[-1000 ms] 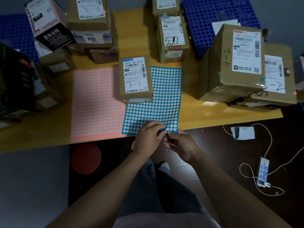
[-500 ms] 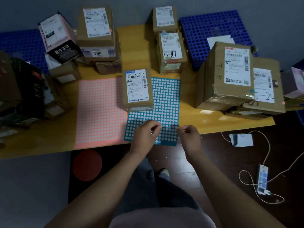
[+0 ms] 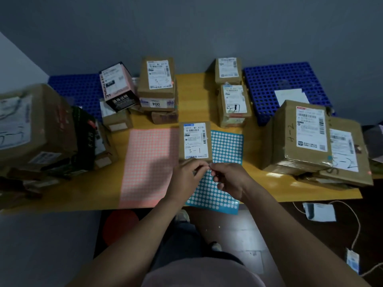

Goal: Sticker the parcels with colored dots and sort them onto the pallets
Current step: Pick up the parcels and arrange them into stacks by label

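Your left hand (image 3: 186, 179) and right hand (image 3: 230, 181) meet, fingers curled tip to tip; whether they pinch anything, I cannot tell. Just beyond, one parcel (image 3: 194, 141) lies between two sheets, the pink sheet (image 3: 149, 166) and the blue sheet (image 3: 227, 146).

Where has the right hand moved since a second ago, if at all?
Yes: the right hand went from the near edge of the blue sticker sheet forward to the 3-1 parcel.

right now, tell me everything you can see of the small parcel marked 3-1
The parcel is a small brown cardboard box lying flat on the yellow table. A white shipping label with barcodes, a blue strip and handwritten 3-1 covers most of its top. It lies partly on the blue dot sheet. The left hand and right hand meet at its near edge; contact is unclear.
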